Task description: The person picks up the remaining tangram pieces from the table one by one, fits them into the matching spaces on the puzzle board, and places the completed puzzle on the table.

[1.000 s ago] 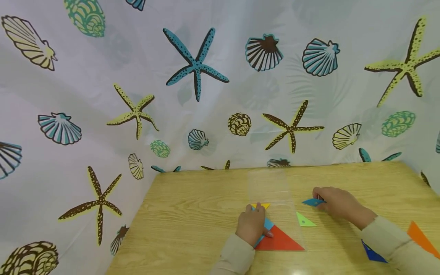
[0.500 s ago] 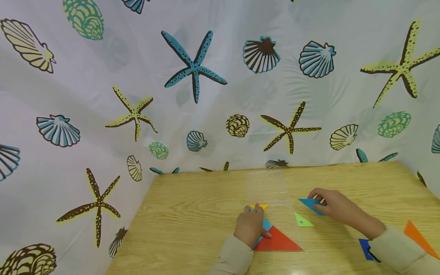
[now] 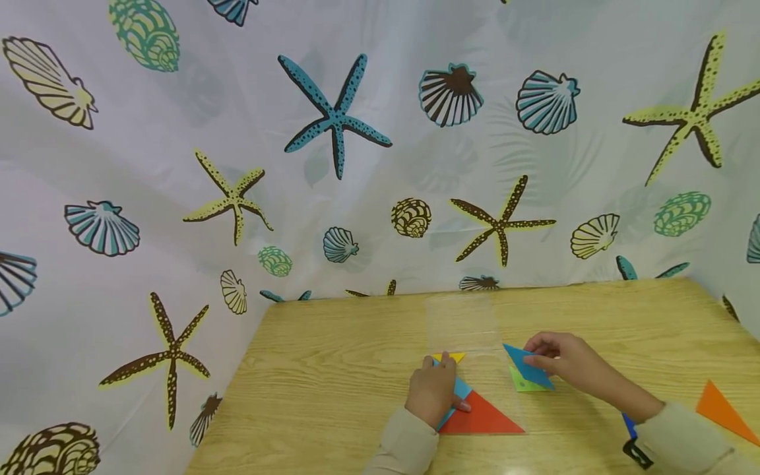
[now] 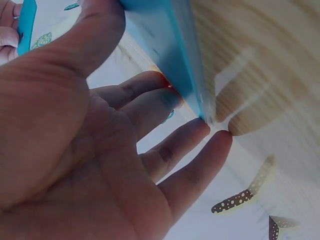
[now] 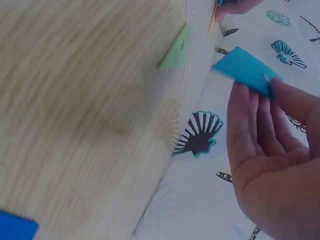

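Note:
My right hand [image 3: 561, 356] pinches a blue parallelogram tangram piece [image 3: 525, 366] between thumb and fingers, raised and tilted over a light green triangle [image 3: 520, 382]. In the right wrist view the blue parallelogram [image 5: 245, 70] shows a small hole by the thumb. My left hand [image 3: 432, 389] rests on a light blue piece [image 3: 462, 388] with fingers spread. In the left wrist view its fingertips touch along the edge of that light blue piece [image 4: 172, 47]. A red triangle [image 3: 487, 415] adjoins the light blue piece, and a small yellow triangle [image 3: 456, 357] lies just beyond the fingertips.
A clear plastic sheet [image 3: 463, 323] lies on the wooden table [image 3: 320, 382] under the pieces. To the right are an orange triangle [image 3: 721, 415] and a dark blue piece [image 3: 629, 424], partly behind the right sleeve. A shell-patterned cloth [image 3: 380, 198] encloses the table.
My right hand has moved slightly left and nearer, turning the blue parallelogram so that it now overlaps the green triangle. My left hand has stayed in place.

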### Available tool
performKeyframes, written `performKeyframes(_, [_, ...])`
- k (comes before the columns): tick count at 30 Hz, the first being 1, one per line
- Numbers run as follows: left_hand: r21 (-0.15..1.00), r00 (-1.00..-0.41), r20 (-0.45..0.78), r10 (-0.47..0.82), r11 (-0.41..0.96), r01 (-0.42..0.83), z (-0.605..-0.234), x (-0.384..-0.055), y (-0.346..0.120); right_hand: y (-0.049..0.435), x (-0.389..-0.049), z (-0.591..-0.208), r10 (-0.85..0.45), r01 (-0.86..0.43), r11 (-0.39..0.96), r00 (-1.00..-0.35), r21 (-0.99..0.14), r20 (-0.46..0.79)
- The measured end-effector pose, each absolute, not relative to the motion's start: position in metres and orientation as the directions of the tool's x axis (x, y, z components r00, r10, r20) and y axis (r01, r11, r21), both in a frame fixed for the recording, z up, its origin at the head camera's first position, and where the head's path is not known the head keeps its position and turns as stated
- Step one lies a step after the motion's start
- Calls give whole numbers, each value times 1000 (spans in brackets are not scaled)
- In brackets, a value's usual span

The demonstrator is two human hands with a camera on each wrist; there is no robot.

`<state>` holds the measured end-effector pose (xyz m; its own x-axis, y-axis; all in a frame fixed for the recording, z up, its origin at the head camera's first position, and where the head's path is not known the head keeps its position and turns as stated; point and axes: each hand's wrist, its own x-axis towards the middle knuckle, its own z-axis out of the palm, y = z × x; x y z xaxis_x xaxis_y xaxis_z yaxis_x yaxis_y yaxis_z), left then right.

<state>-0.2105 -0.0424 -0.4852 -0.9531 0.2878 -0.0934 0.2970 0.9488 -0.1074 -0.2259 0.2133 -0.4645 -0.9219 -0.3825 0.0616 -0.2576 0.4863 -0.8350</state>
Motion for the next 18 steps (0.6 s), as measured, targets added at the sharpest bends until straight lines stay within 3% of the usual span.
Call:
performKeyframes(8, [-132, -950, -71, 304, 941, 311, -482, -207, -44, 204, -223, -471, -392, -22, 270, -916, -963, -89])
performKeyframes(18, [-129, -952, -56, 299, 944, 304, -483, -205, -44, 188, -219, -490, -418, 23, 226, -901, -974, -118])
